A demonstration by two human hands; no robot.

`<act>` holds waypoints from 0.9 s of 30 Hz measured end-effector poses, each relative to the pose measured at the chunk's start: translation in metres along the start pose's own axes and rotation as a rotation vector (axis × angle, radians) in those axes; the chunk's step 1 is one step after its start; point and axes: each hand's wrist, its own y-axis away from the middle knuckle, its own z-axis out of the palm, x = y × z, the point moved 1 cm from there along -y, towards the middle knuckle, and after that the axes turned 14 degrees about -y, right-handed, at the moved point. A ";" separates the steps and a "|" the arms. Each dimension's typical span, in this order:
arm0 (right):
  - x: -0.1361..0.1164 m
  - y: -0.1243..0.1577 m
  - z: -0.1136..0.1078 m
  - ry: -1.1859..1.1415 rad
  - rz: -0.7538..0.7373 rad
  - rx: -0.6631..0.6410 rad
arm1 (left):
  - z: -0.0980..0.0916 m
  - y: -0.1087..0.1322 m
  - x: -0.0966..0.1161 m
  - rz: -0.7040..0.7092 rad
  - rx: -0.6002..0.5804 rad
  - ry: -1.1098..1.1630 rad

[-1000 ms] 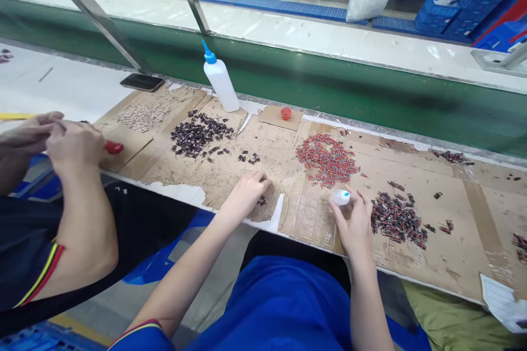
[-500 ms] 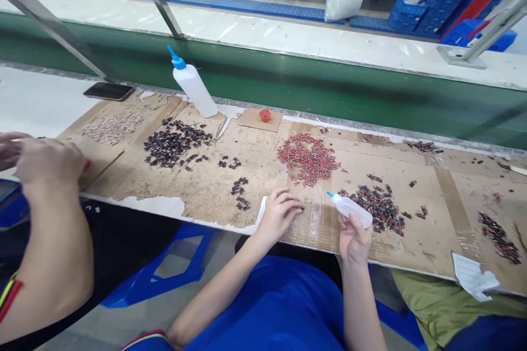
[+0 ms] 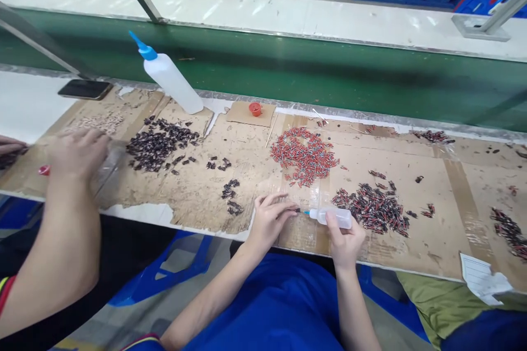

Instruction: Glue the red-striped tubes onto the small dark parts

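Observation:
My right hand [image 3: 345, 238] is closed round a small clear squeeze bottle [image 3: 334, 217], which lies level with its blue tip pointing left. That tip is at or very near a small dark part [image 3: 298, 210] pinched between the thumb and fingertips of my left hand [image 3: 269, 220]. Beyond my hands is a heap of red parts [image 3: 303, 156]. To the right of the bottle spreads a pile of dark and red parts [image 3: 376, 208]. A few dark parts [image 3: 230, 189] lie left of my left hand.
A large white bottle [image 3: 173, 82] with a blue nozzle stands at the back left, near a dark part pile [image 3: 158, 145] and a phone [image 3: 85, 89]. A red cap [image 3: 255, 109] sits on cardboard. A person's hand [image 3: 78, 153] is at far left.
The small bottle has swung from tilted to level, and its tip has come left to my left hand. The person's hand at left has moved right and forward. The camera view has tilted down.

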 end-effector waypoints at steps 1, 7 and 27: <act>0.000 0.000 0.000 0.012 0.003 -0.008 | 0.000 0.000 0.000 -0.008 -0.010 0.000; 0.004 0.000 -0.001 0.037 0.047 -0.048 | -0.002 -0.001 0.000 -0.045 -0.052 0.000; 0.001 0.000 0.002 -0.011 0.106 0.025 | -0.005 -0.007 0.003 -0.065 -0.131 0.001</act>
